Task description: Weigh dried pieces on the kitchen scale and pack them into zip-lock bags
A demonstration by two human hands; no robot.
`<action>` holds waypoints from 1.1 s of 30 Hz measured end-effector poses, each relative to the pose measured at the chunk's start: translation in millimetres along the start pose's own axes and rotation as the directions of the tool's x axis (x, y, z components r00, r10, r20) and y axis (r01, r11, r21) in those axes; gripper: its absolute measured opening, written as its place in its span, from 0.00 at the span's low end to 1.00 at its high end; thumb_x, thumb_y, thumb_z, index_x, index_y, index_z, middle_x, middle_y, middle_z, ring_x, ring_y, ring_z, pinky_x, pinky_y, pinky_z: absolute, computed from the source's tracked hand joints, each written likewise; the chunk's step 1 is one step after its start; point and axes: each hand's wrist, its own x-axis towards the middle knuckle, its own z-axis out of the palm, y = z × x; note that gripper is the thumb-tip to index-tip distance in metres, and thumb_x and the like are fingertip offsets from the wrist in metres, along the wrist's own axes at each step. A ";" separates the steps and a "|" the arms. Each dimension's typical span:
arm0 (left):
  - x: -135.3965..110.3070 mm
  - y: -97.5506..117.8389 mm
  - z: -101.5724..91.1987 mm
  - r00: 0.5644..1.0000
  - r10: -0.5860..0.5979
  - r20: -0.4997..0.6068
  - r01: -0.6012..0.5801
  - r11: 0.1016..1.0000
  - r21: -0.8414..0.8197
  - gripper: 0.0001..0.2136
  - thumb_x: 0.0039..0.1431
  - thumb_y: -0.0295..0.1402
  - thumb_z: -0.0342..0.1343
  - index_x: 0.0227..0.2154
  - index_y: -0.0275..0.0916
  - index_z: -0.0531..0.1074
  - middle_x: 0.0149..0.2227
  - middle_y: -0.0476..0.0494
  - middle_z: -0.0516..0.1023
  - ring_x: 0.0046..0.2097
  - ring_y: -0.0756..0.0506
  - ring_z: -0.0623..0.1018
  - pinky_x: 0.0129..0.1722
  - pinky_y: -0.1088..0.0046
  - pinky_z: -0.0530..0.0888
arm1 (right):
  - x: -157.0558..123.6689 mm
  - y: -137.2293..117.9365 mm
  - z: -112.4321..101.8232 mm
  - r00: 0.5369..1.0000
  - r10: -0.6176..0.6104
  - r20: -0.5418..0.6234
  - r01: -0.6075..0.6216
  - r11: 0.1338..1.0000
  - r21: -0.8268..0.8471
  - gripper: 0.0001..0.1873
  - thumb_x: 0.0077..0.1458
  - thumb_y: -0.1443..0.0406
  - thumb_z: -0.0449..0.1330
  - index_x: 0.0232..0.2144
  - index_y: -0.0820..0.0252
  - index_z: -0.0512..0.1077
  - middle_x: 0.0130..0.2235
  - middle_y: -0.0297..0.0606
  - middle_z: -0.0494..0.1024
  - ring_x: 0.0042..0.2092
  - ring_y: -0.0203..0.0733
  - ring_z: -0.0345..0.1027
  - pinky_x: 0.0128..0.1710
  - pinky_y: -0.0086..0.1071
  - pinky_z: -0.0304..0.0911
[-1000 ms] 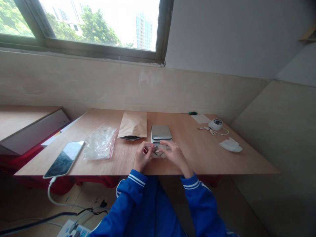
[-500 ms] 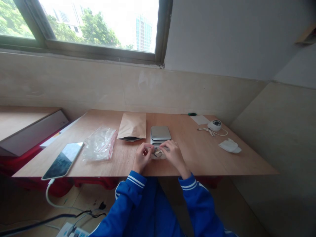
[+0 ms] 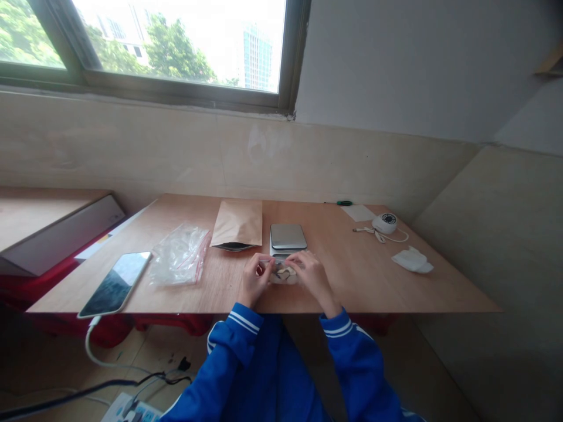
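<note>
Pale plastic, it seems: a small crinkled packet (image 3: pixel 285 274) is held just above the light plywood desk (image 3: pixel 365 281), close in front of a flat silver digital scale (image 3: pixel 288 236). The left hand (image 3: pixel 255 280) pinches one side between curled fingers; the right hand (image 3: pixel 314 276) closes over the other side, its exact hold partly hidden. The packet looks light, soft and perhaps slippery, so its edges seem the best place to grip. A brown kraft envelope (image 3: pixel 236 223) and a clear zip bag (image 3: pixel 179 255) lie to the left.
</note>
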 end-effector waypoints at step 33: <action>-0.7 -6.4 -4.4 0.993 -0.120 -0.016 0.117 0.986 -0.118 0.21 0.64 0.46 0.45 0.24 0.39 0.75 0.17 0.50 0.67 0.20 0.51 0.65 0.21 0.74 0.62 | -15.2 46.0 -53.6 0.977 0.170 0.129 -0.195 0.959 0.208 0.12 0.57 0.66 0.52 0.35 0.55 0.77 0.38 0.38 0.82 0.40 0.45 0.76 0.40 0.35 0.69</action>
